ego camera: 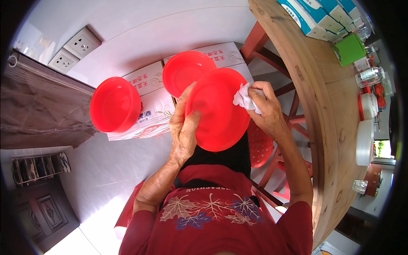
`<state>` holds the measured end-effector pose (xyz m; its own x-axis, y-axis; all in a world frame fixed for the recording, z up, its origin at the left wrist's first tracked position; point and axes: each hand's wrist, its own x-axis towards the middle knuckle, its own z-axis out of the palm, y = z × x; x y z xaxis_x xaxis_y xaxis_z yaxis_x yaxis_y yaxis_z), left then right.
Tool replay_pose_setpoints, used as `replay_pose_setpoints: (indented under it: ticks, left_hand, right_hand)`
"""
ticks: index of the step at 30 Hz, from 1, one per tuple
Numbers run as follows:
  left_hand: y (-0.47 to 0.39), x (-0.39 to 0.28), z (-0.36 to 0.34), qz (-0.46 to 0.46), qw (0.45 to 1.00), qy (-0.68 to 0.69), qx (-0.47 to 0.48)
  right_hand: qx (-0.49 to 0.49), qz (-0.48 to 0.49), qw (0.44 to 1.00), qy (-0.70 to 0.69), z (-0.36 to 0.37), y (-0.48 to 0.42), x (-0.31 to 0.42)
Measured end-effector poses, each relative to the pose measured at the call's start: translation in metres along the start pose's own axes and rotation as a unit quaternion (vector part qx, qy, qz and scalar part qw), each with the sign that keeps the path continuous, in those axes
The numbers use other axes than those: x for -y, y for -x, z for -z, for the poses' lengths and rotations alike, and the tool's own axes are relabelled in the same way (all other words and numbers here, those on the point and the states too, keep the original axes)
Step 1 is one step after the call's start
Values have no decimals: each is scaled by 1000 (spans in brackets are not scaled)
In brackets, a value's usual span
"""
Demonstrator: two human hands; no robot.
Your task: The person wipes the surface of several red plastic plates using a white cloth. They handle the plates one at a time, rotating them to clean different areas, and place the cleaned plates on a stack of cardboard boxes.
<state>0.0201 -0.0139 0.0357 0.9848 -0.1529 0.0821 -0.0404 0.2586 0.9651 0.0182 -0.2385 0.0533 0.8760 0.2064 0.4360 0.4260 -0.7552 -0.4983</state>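
A round red plastic basin [220, 118] is tilted up in front of my chest. My left hand [185, 127] grips its left rim, with the thumb on the inner side. A crumpled white tissue or cloth [244, 98] is pinched in my right hand [266, 108] and touches the basin's upper right rim. Just behind, partly covered by the held basin, a second red basin [183, 71] rests on a cardboard box [234, 52]. Farther left, a third red basin [114, 105] sits on another cardboard box [153, 98].
On the right stands a wooden table [344, 105] carrying tissue packs [318, 19], a glass jar [369, 76] and a stack of clear plastic lids or bowls [365, 143]. A red perforated stool [259, 145] is beside my lap. Wall sockets [75, 49] and a brown curtain [41, 105] are at left.
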Motion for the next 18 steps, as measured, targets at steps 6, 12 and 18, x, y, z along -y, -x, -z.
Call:
replay_pose_setpoints:
  ticks: [6,12,18]
  left_hand:
    - [-4,-1,1,-26,999,1,-21]
    - [-3,7,4,-10,999,24,-23]
    - [2,-1,-3,-8,999,-20,28]
  right_hand:
    - [15,-16,1000,-21,-7,27,3]
    - [72,-84,986,-128,-5,48,22]
    - [42,120,966,227,-12,13,10]
